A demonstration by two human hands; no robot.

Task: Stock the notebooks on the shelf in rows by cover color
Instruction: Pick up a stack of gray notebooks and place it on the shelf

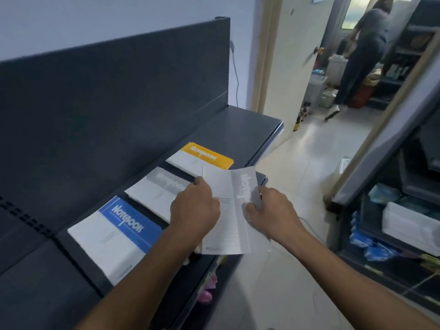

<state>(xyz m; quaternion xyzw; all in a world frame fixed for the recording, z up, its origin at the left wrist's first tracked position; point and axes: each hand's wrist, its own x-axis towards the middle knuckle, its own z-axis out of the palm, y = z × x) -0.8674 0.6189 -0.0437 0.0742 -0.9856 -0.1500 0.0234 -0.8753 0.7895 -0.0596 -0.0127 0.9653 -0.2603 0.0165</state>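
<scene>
Right at the centre of the frame, a grey-banded notebook (pixel 234 210) is held in the air over the front edge of the shelf (pixel 228 129), tilted, its band with the word NOTEBOOK running down its right side. Both hands grip it: the left hand (pixel 194 210) pinches its left edge, fingers closed on the cover, and the right hand (pixel 273 210) clasps its right edge, thumb on top of the grey band.

Behind it, three stacks lie flat on the dark shelf in a diagonal row, close together but apart: a blue-banded notebook (pixel 119 234) at lower left, a grey-banded stack (pixel 154 189) in the middle, partly hidden by the left hand, and an orange-banded notebook (pixel 202 157) furthest back. A dark back panel (pixel 107 103) rises behind them against a pale wall.

Both forearms reach in from the bottom of the frame, bare, converging on the notebook.

At the upper right an open doorway (pixel 269 55) shows a pale tiled floor (pixel 297 163), and another person (pixel 364 55) standing by shelves, back turned. Dark shelving (pixel 392 234) holding blue and white packs fills the right edge.
</scene>
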